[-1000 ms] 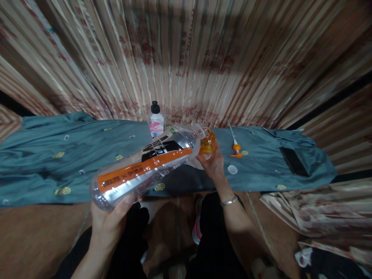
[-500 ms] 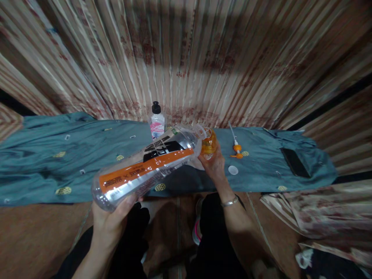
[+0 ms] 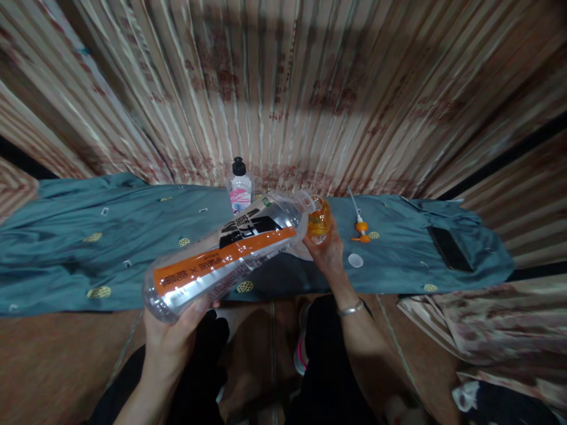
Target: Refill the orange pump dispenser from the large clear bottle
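My left hand (image 3: 175,336) grips the base of a large clear plastic bottle (image 3: 230,254) with an orange and black label. The bottle is tipped nearly flat, its open mouth against the top of a small orange bottle (image 3: 319,221). My right hand (image 3: 325,254) is closed round that orange bottle from below and holds it over a teal cloth (image 3: 88,248). An orange pump head with its white tube (image 3: 359,224) lies on the cloth right of my right hand. A white cap (image 3: 355,260) lies just below it.
A small clear bottle with a pink label and black cap (image 3: 240,189) stands at the back of the cloth. A dark phone (image 3: 449,248) lies at the cloth's right end. Striped patterned curtains (image 3: 287,88) hang behind. Crumpled patterned fabric (image 3: 478,330) lies lower right.
The view has shifted slightly. Both hands and both bottles keep nearly the same pose, with the large bottle still tipped against the small one.
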The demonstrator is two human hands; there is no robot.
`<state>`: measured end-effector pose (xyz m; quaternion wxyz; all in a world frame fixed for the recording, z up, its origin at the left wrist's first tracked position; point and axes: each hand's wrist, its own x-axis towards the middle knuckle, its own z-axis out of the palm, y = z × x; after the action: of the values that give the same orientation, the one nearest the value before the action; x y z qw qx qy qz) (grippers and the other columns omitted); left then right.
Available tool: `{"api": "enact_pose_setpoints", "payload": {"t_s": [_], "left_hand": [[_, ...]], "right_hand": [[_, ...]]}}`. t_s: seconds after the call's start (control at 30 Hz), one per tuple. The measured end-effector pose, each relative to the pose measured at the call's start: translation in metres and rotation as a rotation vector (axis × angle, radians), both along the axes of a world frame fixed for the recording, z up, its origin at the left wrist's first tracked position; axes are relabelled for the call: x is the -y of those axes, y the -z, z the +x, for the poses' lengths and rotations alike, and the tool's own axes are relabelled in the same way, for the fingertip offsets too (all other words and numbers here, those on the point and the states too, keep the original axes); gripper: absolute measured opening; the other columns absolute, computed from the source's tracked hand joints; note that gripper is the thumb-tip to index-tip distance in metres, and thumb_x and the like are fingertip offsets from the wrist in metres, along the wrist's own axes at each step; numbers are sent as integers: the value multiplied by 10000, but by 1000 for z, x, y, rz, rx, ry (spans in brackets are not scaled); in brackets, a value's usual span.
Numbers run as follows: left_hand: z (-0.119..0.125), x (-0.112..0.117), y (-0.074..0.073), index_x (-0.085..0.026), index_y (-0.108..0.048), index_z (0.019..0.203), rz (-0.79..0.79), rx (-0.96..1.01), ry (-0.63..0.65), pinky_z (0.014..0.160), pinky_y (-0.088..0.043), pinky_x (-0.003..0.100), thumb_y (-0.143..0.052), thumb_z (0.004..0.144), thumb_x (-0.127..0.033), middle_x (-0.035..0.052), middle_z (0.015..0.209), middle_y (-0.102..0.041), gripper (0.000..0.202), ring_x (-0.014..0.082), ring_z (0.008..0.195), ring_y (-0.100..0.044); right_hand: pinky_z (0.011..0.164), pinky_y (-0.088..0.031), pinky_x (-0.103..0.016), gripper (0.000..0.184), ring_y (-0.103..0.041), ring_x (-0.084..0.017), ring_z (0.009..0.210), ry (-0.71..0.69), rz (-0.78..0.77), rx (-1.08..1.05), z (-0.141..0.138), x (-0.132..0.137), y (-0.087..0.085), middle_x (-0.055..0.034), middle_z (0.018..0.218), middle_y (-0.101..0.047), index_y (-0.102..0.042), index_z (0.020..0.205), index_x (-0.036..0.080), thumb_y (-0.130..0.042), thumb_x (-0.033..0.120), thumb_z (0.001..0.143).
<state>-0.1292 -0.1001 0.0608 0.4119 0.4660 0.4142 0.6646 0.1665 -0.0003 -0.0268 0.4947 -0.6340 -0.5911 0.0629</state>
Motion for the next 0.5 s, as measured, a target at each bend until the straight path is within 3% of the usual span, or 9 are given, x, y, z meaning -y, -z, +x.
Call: {"api": "enact_pose_setpoints", "payload": {"t_s": [0.23, 0.37, 0.5], "left_hand": [[1, 1, -1, -210, -795, 1120, -23, 34, -12, 493, -614, 309, -927, 727, -338, 42, 915, -829, 434, 213, 579, -698], [0, 2, 0, -217, -821, 1015, -15, -15, -15, 481, -610, 301, -910, 750, -360, 44, 877, -821, 314, 218, 590, -702], [1, 1, 0, -234, -812, 1035, -15, 1, -10, 458, -610, 303, -923, 734, -339, 31, 890, -822, 338, 219, 579, -706]], "right_hand": [[1123, -553, -622, 831, -661, -395, 1361, 0, 4, 28, -2, 3, -7, -224, 1455, -670, -468, 1507, 141, -712, 630, 881], [1089, -576, -620, 848, -675, -398, 1337, 14, -27, 51, -1, 2, -2, -236, 1424, -683, -473, 1505, 144, -748, 624, 862], [1082, -583, -606, 892, -683, -392, 1328, 19, -12, 71, 1, 1, 5, -250, 1433, -678, -457, 1518, 134, -779, 620, 842]]}}
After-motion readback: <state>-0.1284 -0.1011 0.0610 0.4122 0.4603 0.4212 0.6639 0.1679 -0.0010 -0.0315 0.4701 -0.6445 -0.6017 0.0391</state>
